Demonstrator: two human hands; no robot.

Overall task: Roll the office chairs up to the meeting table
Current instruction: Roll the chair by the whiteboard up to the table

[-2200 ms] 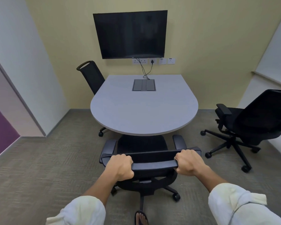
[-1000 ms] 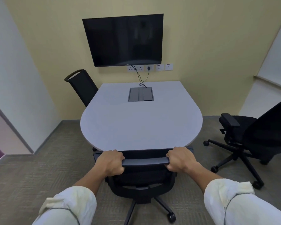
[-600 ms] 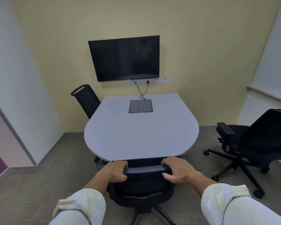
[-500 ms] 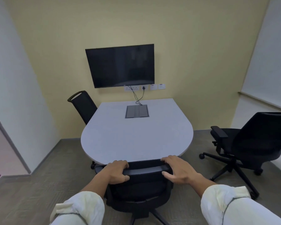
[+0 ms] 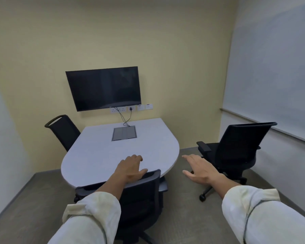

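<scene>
No legible writing anywhere, black mesh-backed office chair [image 5: 141,196] tucked against grey desk [image 5: 102,155] near edge, left hand [image 5: 130,169] grip loose above its backrest, right hand [image 5: 201,170] grip spread empty, second chair [image 5: 236,150] apart at right, third chair [image 5: 63,131] at far left.

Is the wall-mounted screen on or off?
Off, apparently: the wall-mounted screen is uniformly dark, showing only faint reflections.

Three black office chairs: near chair [image 5: 141,196] tucked against grey meeting table [image 5: 113,155] at rounded end; left chair [image 5: 62,129] pushed against table's side; right chair [image 5: 236,152] well apart, facing table.
</scene>
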